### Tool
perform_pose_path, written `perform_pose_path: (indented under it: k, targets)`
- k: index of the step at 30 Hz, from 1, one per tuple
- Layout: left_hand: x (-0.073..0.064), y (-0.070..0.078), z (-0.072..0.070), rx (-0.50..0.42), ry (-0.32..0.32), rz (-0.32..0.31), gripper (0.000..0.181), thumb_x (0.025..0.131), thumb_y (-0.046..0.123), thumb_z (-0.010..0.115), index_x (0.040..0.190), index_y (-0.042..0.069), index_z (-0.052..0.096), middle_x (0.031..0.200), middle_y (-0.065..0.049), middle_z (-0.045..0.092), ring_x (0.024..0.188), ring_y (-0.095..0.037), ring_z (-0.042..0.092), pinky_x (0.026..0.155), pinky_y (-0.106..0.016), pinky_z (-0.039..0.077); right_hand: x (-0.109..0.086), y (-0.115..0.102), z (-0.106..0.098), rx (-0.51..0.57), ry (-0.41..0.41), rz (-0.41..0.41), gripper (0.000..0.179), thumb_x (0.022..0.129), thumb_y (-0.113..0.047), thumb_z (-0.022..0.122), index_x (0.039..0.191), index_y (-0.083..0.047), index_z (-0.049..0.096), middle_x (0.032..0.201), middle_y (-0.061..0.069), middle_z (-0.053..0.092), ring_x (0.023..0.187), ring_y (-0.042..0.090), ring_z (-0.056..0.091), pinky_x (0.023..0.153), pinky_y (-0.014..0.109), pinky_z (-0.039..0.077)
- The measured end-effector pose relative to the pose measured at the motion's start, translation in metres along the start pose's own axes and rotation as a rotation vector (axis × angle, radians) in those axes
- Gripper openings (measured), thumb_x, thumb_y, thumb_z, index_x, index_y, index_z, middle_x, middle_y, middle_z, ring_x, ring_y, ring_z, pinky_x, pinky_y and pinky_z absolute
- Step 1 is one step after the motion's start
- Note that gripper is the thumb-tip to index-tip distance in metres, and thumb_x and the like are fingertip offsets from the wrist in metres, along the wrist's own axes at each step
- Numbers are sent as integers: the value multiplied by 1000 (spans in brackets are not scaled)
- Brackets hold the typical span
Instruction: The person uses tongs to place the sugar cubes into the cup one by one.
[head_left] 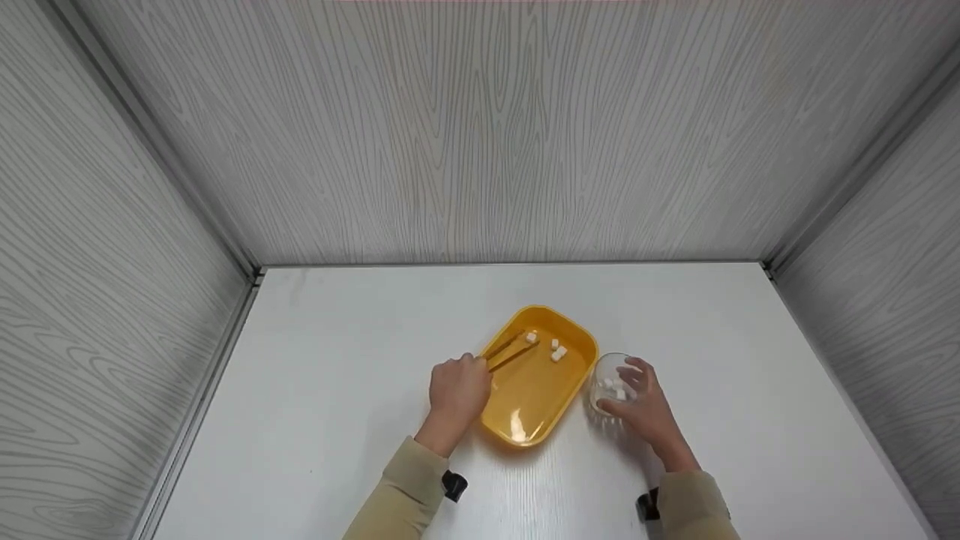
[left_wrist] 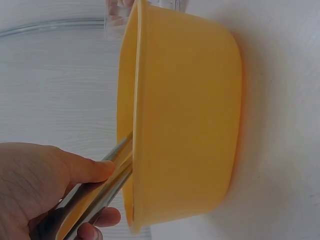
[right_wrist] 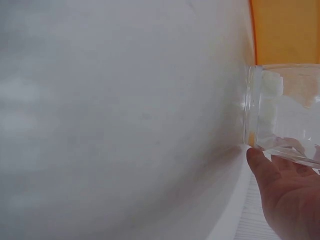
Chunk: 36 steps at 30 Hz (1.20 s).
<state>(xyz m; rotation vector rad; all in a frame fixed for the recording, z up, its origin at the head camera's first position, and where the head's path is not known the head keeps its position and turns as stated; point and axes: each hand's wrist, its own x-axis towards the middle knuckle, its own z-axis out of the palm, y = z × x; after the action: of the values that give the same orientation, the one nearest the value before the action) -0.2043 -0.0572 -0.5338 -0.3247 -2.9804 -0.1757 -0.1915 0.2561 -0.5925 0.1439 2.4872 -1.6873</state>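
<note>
My left hand (head_left: 459, 390) grips a pair of metal tongs (left_wrist: 100, 202), whose two arms are spread apart and reach over the rim into a yellow tray (head_left: 525, 409). One tong tip lies near a small white cube (head_left: 531, 337) at the tray's far end. A couple more white cubes (head_left: 559, 353) sit close by, right of the tips. My right hand (head_left: 646, 405) holds a clear glass (right_wrist: 287, 120) standing just right of the tray, thumb low at its base and fingers around the far side. Several white cubes (head_left: 619, 391) lie inside the glass.
The tray and glass stand on a white table (head_left: 360, 322). Wood-grain panels rise behind it (head_left: 495, 135) and on both sides. A black strap (head_left: 454, 486) shows at the left wrist.
</note>
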Motion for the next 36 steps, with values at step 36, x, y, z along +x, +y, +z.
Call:
perform_pose_path:
  k: [36]
  targets:
    - [10,7,7,47,-13,-18,9,88,12,69,83,8,75,66,-5,61,59,-23,61,52,-37,48,0,2,1,9,18,-10,98,74,-21,88,149,-13,26,149,17,39,140,36,31,109,55,26]
